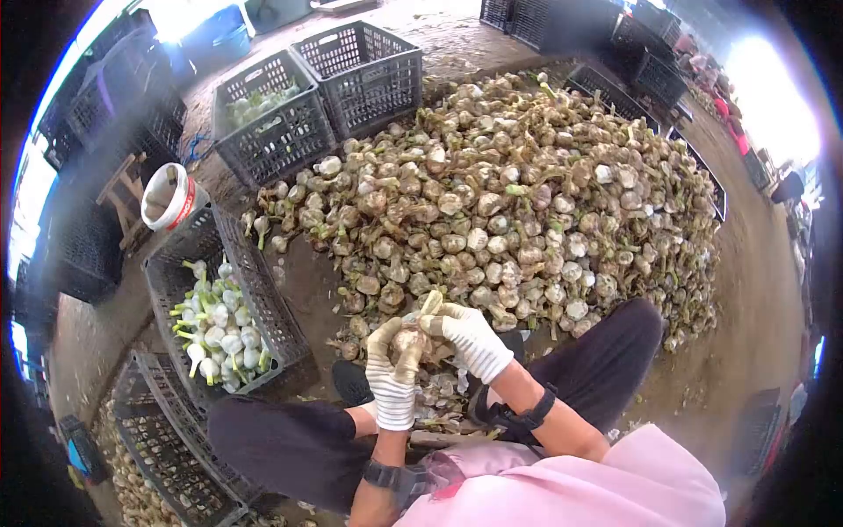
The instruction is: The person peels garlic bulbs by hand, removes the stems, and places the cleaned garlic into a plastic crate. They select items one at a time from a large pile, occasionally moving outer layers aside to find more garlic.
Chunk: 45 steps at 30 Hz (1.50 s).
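My left hand (392, 379), in a striped white work glove with soiled fingers, is wrapped around a brownish garlic bulb (409, 344). From the right, my gloved right hand (472, 337) is closed at the top of the same bulb, its thumb and fingers pinching near the stem; exactly what lies under those fingertips is hidden. Loose papery garlic skins (442, 392) lie on the ground just below both hands. Beyond them rises a large heap of unpeeled garlic bulbs (518, 211).
To the left, a black crate (283, 314) contains cleaned white garlic with green stems. Two more crates (373, 98) stand behind, one with some garlic inside. A white bucket (186, 204) sits beside the left crate. Another black crate (145, 386) is at lower left.
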{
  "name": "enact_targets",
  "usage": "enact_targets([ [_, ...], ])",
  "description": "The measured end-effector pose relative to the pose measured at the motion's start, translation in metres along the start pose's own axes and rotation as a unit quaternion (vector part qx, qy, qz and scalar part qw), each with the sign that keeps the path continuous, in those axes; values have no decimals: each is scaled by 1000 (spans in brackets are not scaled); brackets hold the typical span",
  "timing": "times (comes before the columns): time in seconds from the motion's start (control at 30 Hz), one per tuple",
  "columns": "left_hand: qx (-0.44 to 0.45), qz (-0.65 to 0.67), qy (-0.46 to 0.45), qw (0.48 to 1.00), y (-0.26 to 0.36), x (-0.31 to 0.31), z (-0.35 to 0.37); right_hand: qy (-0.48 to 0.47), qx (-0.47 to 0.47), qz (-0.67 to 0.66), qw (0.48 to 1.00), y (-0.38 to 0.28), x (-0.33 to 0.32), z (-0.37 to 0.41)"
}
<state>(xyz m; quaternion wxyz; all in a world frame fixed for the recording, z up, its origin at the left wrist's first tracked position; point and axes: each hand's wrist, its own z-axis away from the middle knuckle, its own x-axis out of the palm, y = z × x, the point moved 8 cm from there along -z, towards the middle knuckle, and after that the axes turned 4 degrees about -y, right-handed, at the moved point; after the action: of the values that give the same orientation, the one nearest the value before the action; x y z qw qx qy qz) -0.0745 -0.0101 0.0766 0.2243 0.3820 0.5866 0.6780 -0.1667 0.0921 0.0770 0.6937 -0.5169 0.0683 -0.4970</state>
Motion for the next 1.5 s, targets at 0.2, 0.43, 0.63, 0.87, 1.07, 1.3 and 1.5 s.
enact_targets([
  [0.2,-36,33,0,999,1,15,10,6,24,-26,999,7,-20,8],
  [0.43,-62,103,-18,993,2,21,13,-14,10,-56,998,0,-21,20],
  [0.63,-38,37,-23,998,1,16,17,-29,-129,11,991,14,-17,14],
  [0.87,-204,218,43,953,-36,1,16,43,-257,189,947,22,-15,6],
  [1.07,-355,286,119,882,-82,-13,22,-33,-204,236,950,41,-32,-32],
  [1.3,-74,24,-51,996,-7,8,0,-81,68,-89,990,36,-18,11],
  [1.5,215,-230,89,945,34,10,23,-72,-72,11,995,23,6,14],
])
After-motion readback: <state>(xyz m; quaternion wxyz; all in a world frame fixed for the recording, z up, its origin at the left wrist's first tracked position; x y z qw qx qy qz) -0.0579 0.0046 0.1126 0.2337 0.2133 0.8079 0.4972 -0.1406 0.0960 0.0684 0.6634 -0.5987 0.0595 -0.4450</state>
